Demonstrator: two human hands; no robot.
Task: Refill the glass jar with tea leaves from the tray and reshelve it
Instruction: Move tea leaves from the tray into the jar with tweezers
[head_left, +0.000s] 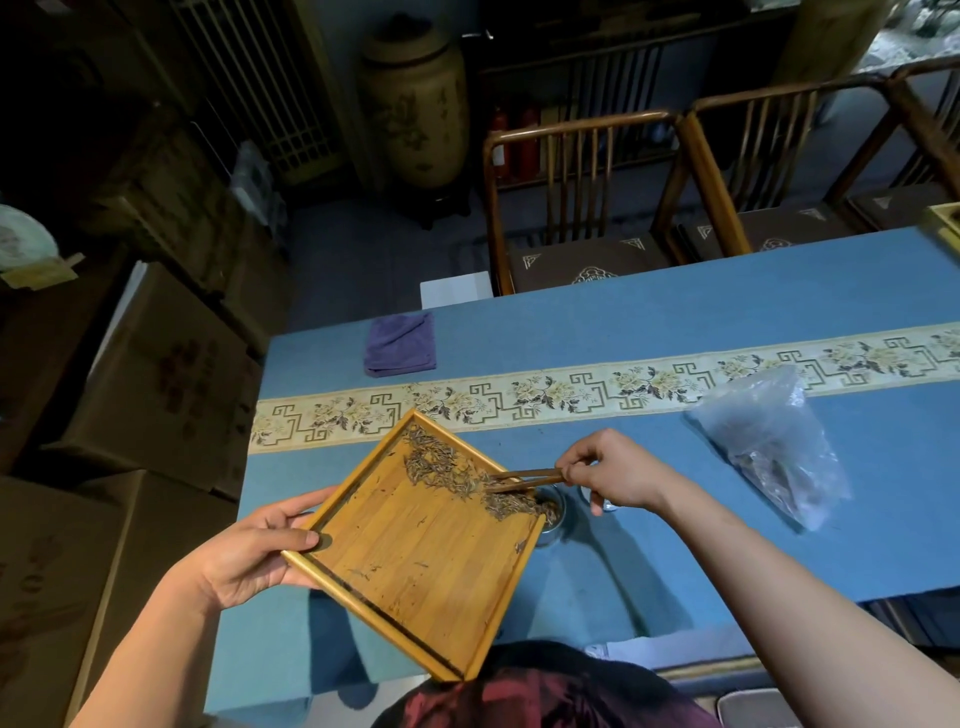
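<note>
Overhead, a blue-clothed table (675, 545) fills the view. Above it, the left hand (249, 551) holds a tilted wooden tray (415, 561), its grip clamped on the rim. Tea leaves (462, 473) gather at the tray's lower corner, over the glass jar (553, 512) on the table. The right hand (618, 475) pinches wooden tongs (524, 479) touching the leaves.

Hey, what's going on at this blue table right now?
A person is moving tea leaves off a bamboo tray into a glass jar on the blue table. The left hand grips the tray's edge and tilts it over the jar, while the right hand pinches wooden tongs against the leaves at the tray's corner. Many leaves remain on the tray. A plastic bag and a purple cloth lie nearby.
</note>
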